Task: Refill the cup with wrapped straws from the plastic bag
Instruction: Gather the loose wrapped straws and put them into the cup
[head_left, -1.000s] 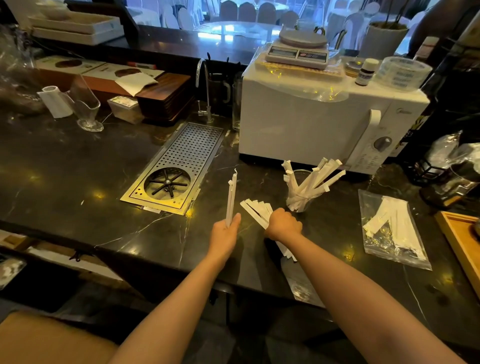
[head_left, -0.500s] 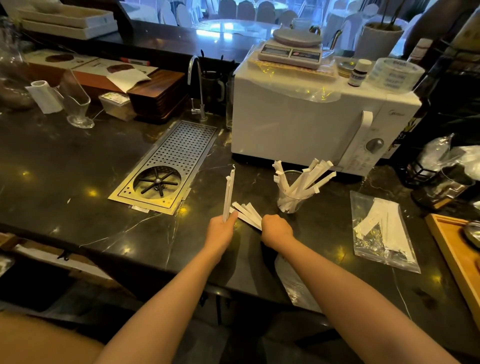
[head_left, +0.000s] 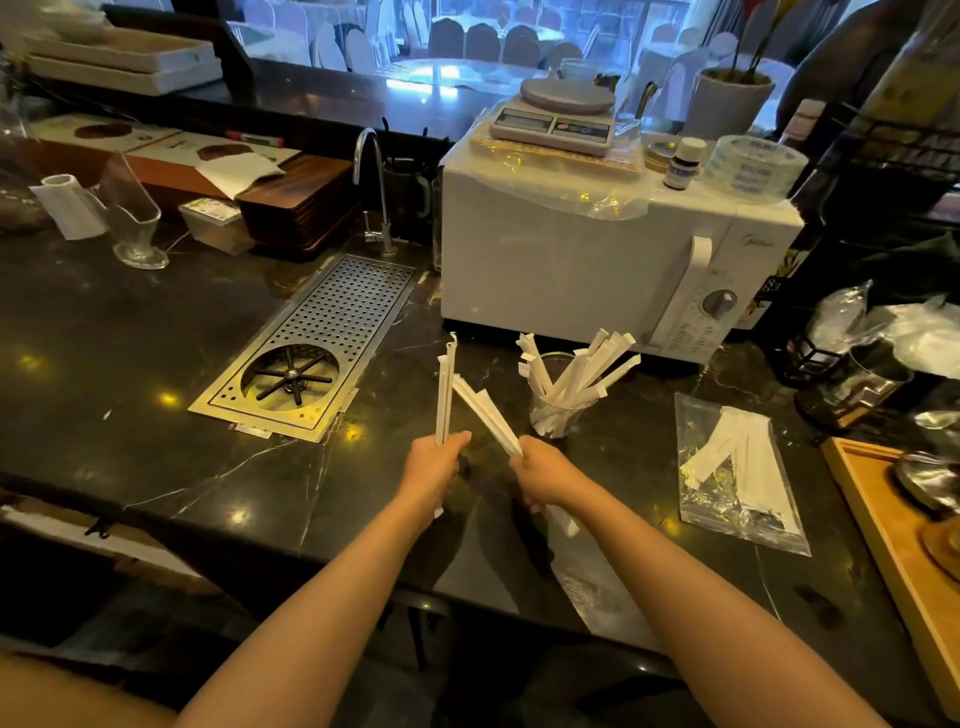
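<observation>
The head view, the only one, shows both hands raised over the front edge of the dark marble counter (head_left: 156, 364), each holding white paper-wrapped straws. The left hand (head_left: 431, 467) is closed around a small upright bundle of wrapped straws (head_left: 445, 395). The right hand (head_left: 540, 475) is closed around a fanned bundle of wrapped straws (head_left: 485, 413) that leans left, its tips just beside or touching the upright bundle; I cannot tell which. Lower ends stick out beneath both fists. The fingers themselves are mostly hidden behind the backs of the hands, but both grips look curled tight on the paper, not open.

The small clear glass cup (head_left: 556, 410) stands near the middle of the counter, just in front of the white microwave oven (head_left: 597, 260), already holding a loose spray of wrapped straws that lean right. The clear plastic bag (head_left: 737, 467), with more straws inside, lies flat toward the right edge, beside a wooden tray (head_left: 883, 519).

Risks, as I judge them: the cup is light and top-heavy, so pushing a bundle in against the leaning straws could tip it or flick some out. The fanned bundle is splayed and could shed a straw onto the counter, or over the near edge below the fists. The slim wrappers could also crease under a hard grip.
</observation>
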